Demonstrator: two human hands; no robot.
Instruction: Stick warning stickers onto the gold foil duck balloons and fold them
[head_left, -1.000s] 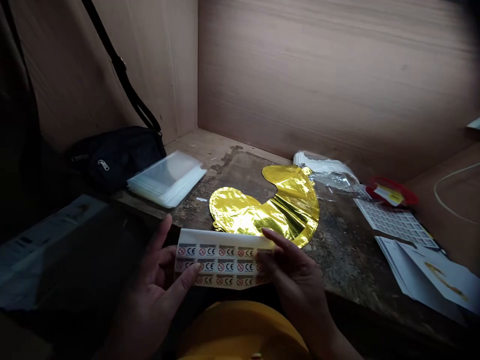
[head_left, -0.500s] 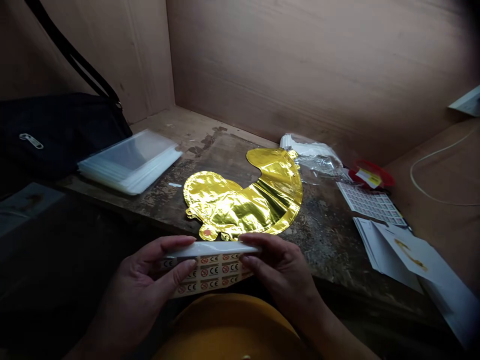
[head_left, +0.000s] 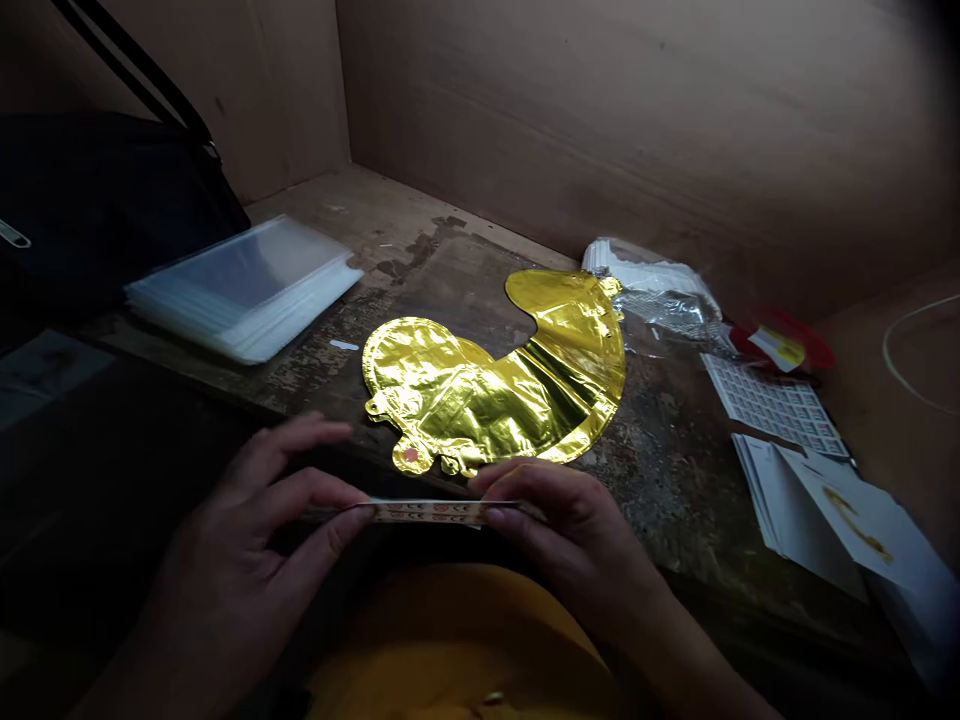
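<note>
Between my two hands is a sticker sheet [head_left: 427,512] printed with CE marks and round red symbols, seen nearly edge-on. My left hand [head_left: 262,535] pinches its left end between thumb and index finger, the other fingers raised and apart. At the opposite end, my right hand [head_left: 559,520] grips the sheet with thumb and curled fingers. Just beyond the hands, gold foil balloons [head_left: 495,400] lie flat on the worn wooden table [head_left: 660,470], curved like a number or letter. A small reddish spot marks a tab at their near edge.
Clear plastic sleeves [head_left: 247,290] lie stacked at the left, beside a dark bag [head_left: 97,210]. Toward the right are a plastic bag with white contents [head_left: 660,295], a red tape roll [head_left: 814,335], a label sheet [head_left: 776,405] and printed white cards [head_left: 840,510].
The sticker sheet has tilted from showing several rows to nearly edge-on. My left hand's upper fingers have lifted away, leaving a thumb-and-index pinch. The view has shifted slightly.
</note>
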